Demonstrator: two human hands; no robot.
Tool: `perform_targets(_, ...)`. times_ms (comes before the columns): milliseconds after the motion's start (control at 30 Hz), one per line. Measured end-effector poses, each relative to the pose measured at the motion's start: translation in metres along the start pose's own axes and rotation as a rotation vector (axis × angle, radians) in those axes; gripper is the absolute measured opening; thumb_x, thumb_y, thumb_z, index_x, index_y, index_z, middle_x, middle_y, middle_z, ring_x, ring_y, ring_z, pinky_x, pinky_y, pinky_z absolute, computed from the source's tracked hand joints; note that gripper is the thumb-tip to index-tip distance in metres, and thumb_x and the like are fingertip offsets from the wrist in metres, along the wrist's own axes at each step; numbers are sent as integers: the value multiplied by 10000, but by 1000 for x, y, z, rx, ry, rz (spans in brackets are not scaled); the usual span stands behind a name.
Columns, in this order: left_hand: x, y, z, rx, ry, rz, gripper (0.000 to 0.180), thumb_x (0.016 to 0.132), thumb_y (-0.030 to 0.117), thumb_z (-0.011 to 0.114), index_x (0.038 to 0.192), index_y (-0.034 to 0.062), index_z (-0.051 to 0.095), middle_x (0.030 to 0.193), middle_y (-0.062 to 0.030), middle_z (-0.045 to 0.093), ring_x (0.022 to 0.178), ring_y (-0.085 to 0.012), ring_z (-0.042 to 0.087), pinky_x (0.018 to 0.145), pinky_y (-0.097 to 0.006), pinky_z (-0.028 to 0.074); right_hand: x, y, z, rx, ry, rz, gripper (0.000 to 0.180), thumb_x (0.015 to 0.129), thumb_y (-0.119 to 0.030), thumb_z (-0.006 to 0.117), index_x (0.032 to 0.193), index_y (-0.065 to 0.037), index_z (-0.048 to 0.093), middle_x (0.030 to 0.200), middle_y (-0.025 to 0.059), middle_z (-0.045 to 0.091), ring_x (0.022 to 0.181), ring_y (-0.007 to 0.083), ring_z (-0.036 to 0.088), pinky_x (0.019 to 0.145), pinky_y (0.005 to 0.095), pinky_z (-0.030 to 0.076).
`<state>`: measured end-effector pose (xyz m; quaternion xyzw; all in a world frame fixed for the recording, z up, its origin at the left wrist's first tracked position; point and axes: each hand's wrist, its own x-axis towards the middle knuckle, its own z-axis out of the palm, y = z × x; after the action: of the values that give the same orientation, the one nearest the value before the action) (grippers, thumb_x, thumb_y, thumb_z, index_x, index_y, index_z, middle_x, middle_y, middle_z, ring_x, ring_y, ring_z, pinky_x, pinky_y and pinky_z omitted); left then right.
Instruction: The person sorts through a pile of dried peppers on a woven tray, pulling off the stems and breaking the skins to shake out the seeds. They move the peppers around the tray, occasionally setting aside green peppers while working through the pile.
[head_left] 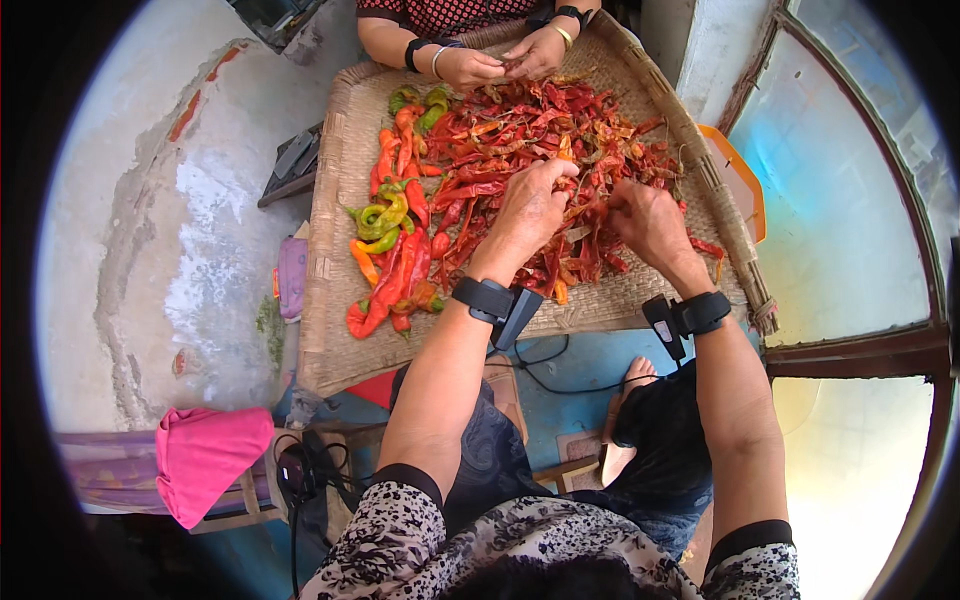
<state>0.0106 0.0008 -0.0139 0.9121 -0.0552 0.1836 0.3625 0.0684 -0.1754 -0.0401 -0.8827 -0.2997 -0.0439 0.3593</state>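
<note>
While both hands work in the heap of dried red chillies point(560, 130) on the woven bamboo tray point(330, 330), the left hand point(530, 205) pinches one chilli point(566, 148) pointing away, and the right hand point(648, 218) curls onto the heap. Fresh orange and green peppers point(392, 245) lie left; another person's hands point(505, 62) work opposite.

Pink cloth point(200, 455), perhaps on bench point(110, 470)

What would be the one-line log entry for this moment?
left hand: picking in dried red chillies | right hand: same pile | woven tray | co-worker's hands opposite
</note>
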Motion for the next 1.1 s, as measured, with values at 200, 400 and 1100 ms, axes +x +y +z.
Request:
perform_targets(200,-2,-1,-23,-76,141,-29,179,815,72,576,980,25,626,933,-52,662,799,-115,601,745,-251,471,2,24,-28,507,-7,178,69,781,-73,655,780,-9,629,653,30,617,583,91,547,531,254,435)
perform_targets(400,-7,6,-29,-105,121,-97,156,844,125,584,960,33,633,812,0,616,682,-72,515,633,-232,427,2,22,-31,530,118,164,129,822,-92,652,733,-12,603,637,9,593,570,57,509,497,221,397)
perform_targets(1100,-15,27,-21,-191,54,-74,236,824,2,505,1050,5,572,979,-150,651,931,-237,632,805,-316,489,-1,-12,-25,953,-69,157,383,843,-164,660,1163,7,538,791,37,604,660,82,555,540,203,466)
